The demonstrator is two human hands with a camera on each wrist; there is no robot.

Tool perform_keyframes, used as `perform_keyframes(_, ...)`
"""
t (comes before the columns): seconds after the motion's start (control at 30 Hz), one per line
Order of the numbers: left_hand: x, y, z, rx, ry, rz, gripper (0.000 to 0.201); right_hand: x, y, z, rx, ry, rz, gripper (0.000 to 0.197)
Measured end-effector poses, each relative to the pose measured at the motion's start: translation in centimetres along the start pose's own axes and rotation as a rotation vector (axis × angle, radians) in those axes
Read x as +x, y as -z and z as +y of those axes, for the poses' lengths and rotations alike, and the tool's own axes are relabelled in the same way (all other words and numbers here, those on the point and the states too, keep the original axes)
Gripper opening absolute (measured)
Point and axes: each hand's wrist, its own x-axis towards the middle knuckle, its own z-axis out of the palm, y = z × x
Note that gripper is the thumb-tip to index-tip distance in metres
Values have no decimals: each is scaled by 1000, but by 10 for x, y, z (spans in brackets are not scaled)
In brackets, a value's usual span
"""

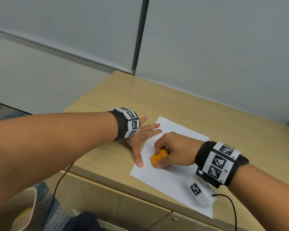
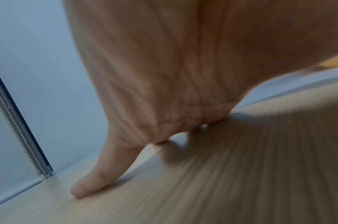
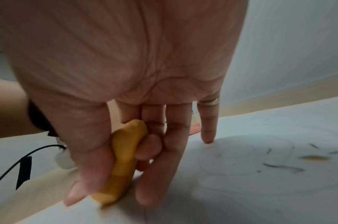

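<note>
two grips busy: my right grip [image 1: 173,149] pinches the eraser [image 1: 157,158] on the paper [image 1: 178,129], mid-rubbing i reckon; left grip [image 1: 137,135] lies flat, fingers straight, steadying its edge; next needs short, light strokes

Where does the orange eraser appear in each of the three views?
Head: orange eraser lower middle, on the paper, pinched by the right hand.
Left wrist: only an orange sliver at the right edge, past the left hand.
Right wrist: lower middle, between thumb and fingers.
Shared landmark: the wooden desk top.
</note>
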Motion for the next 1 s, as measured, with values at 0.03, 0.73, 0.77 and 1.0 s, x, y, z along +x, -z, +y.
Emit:
perform_keyframes(0.03, 1, 0, 0, 14, -2, 3, 147, -4, 0, 0, 39, -1, -58, 21)
perform_keyframes(0.73, -1, -1, 0, 4, -2, 16, 147, -19, -8, 9, 85, -77, 175, 23)
perform_keyframes(0.77, -2, 0, 1, -3, 9, 10, 148, -18, -7, 16, 156, -109, 246, 22)
perform_keyframes(1.0, -22, -2, 26, -33, 99, 18, 143, -13, -14, 42, 202, -244, 389, 29)
